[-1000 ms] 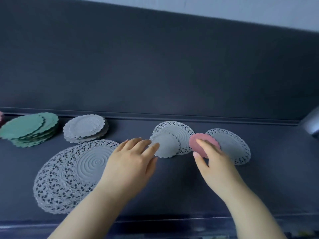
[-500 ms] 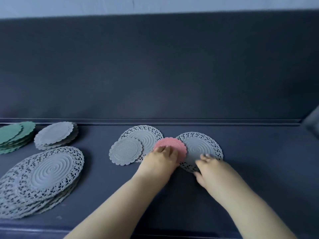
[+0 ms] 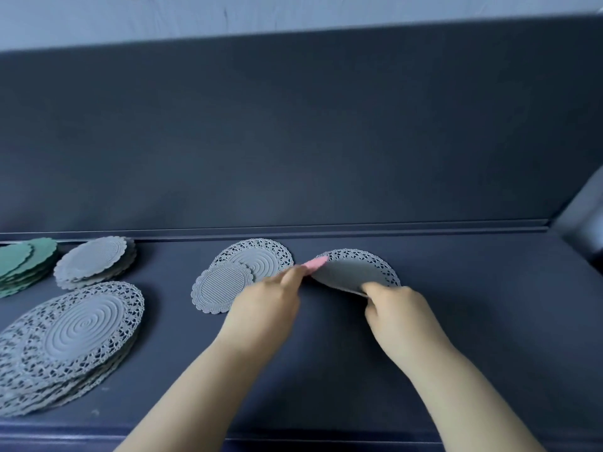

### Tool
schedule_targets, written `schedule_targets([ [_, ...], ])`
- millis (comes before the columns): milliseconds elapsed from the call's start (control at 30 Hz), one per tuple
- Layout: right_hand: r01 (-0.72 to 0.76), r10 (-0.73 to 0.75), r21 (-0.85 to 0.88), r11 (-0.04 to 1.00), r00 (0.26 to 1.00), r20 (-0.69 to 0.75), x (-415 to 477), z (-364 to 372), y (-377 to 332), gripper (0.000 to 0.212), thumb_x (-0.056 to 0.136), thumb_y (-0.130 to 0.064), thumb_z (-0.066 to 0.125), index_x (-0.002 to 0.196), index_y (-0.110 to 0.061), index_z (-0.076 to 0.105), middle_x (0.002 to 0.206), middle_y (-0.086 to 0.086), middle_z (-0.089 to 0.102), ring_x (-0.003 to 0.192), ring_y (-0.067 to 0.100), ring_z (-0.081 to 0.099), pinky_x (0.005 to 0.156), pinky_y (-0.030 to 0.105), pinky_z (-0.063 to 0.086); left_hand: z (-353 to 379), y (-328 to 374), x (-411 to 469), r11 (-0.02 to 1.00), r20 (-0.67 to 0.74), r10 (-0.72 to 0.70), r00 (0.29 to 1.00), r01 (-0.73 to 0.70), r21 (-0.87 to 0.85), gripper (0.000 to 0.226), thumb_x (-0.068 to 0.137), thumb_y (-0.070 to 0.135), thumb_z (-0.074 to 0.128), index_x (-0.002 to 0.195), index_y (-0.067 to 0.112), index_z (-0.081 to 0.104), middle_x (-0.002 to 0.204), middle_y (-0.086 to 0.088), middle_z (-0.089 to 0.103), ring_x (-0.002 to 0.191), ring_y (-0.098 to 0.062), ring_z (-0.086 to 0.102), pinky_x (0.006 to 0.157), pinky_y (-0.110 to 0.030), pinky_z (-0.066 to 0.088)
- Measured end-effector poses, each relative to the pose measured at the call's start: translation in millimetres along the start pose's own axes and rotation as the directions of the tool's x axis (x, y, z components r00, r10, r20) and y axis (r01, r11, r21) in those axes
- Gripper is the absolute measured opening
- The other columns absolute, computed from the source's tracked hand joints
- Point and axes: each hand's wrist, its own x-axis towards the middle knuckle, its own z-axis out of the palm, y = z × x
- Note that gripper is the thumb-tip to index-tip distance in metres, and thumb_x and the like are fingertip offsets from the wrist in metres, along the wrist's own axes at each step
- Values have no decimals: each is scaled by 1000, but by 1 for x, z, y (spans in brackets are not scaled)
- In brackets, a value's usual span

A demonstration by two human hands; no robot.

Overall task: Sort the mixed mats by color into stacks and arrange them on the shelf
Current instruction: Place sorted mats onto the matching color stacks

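Now the left hand (image 3: pixel 264 308) pinches the pink mat (image 3: pixel 316 263), the right hand (image 3: pixel 396 308) the grey lace mat (image 3: pixel 354 272). Loose pinches could drop either.

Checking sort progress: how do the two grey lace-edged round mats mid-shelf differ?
The left grey lace-edged mat lies flat; the right grey lace-edged mat has its near edge lifted by the right hand. A small grey scalloped mat overlaps the left one; a pink mat held by the left hand is beside the right one. Both are grey with openwork rims.
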Motion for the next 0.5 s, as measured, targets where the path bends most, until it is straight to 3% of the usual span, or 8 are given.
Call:
schedule_targets([
  [67, -25, 33, 174, 984, 999, -41, -5, -7, 3, 11, 86, -10, 44, 81, -15, 52, 61, 5, 50, 56, 24, 46, 51, 33, 38, -9, -6, -6, 996, -179, -33, 983, 16, -93, 49, 65, -1, 61, 109, 21, 58, 83, 4, 71, 47, -21, 57, 34, -21, 40],
  [167, 43, 7, 337, 940, 989, -146, -12, -11, -5, 22, 88, -8, 48, 68, -19, 49, 48, -4, 33, 42, 14, 30, 42, 21, 22, -19, -17, -14, 997, -283, -74, 956, 65, -43, 44, 69, 3, 55, 109, 17, 64, 92, 9, 71, 56, -18, 59, 38, -19, 37],
  [267, 109, 10, 457, 883, 968, -250, -15, -16, -30, 23, 88, -4, 50, 100, -15, 67, 41, -10, 39, 45, 3, 44, 41, 12, 31, -24, -31, -23, 984, -311, -165, 936, 135, -115, 40, 78, 9, 47, 113, 14, 64, 105, 6, 70, 70, -17, 62, 47, -21, 43],
  [400, 166, 7, 522, 837, 949, -314, -11, -9, -66, 27, 87, 0, 52, 106, -10, 67, 48, -28, 49, 47, -2, 46, 45, 4, 30, -35, -57, -38, 975, -344, -209, 915, 168, -146, 46, 81, 20, 34, 117, 14, 62, 115, 3, 67, 89, -14, 62, 65, -24, 49],
  [500, 194, 5, 525, 829, 935, -354, -7, 1, -96, 28, 86, 0, 52, 106, -11, 68, 42, -9, 39, 44, 6, 38, 43, 7, 27, -54, -86, -52, 971, -393, -235, 889, 197, -136, 44, 82, 17, 36, 116, 12, 63, 116, 0, 67, 96, -13, 54, 67, -22, 44],
])
